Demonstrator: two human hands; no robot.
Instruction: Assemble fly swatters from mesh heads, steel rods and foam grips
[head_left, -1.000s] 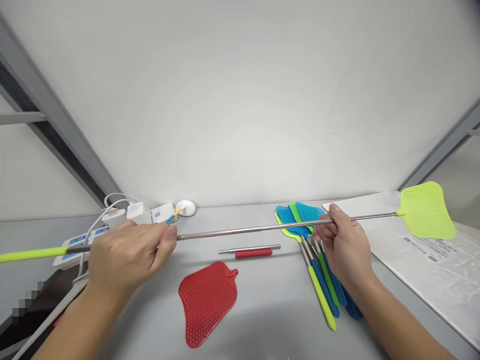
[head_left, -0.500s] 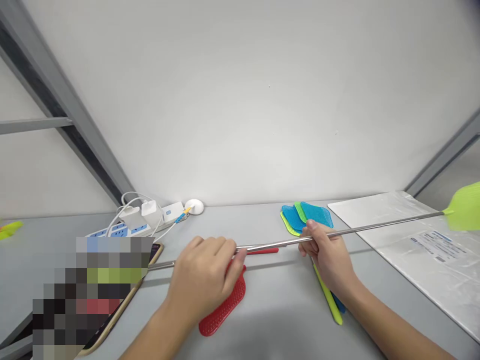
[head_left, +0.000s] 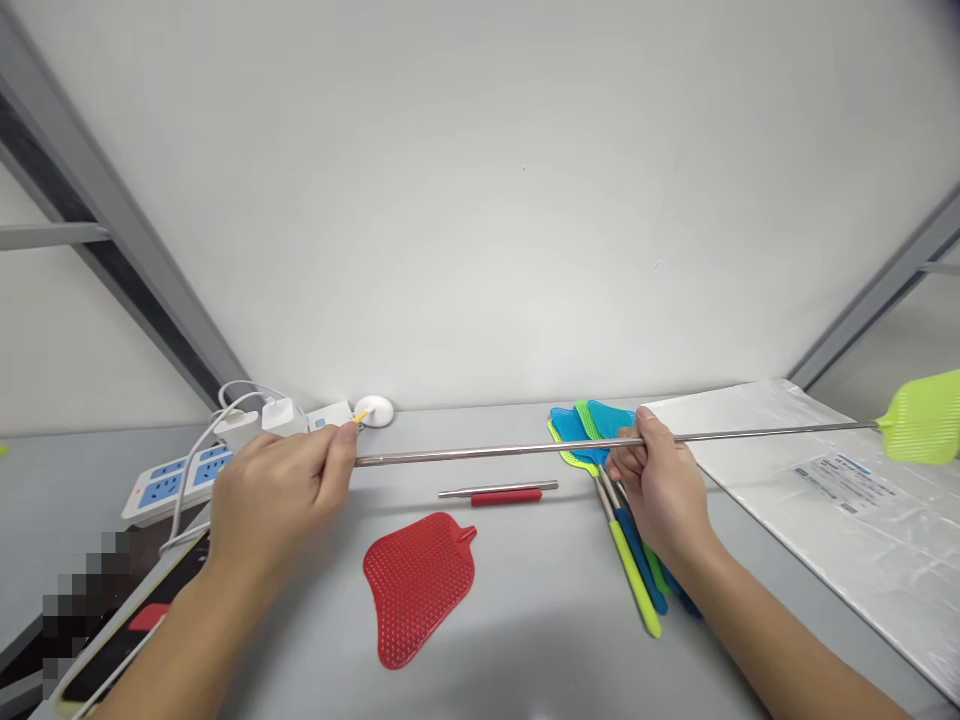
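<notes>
A long telescopic fly swatter (head_left: 480, 452) with a thin metal rod and a yellow-green head at the far right spans the view, held above the table. My left hand (head_left: 281, 490) is closed round its left part, hiding the handle end. My right hand (head_left: 656, 480) pinches the rod right of the middle, between thumb and fingers. Below the rod lie a loose red swatter head (head_left: 421, 580) and a short metal rod with a red grip (head_left: 506, 496). Several blue and green fly swatters (head_left: 637, 575) lie in a bunch under and beside my right hand.
At the left are a power strip (head_left: 161, 487) with chargers and white cables, a round white object (head_left: 373, 410) and a phone (head_left: 127, 640), partly blurred out. A flat white plastic package (head_left: 810, 520) covers the right side. A wall stands behind the table.
My left hand has moved left and slightly up, and a longer stretch of rod shows between my hands. The red swatter head and red grip are now uncovered. The view has shifted slightly.
</notes>
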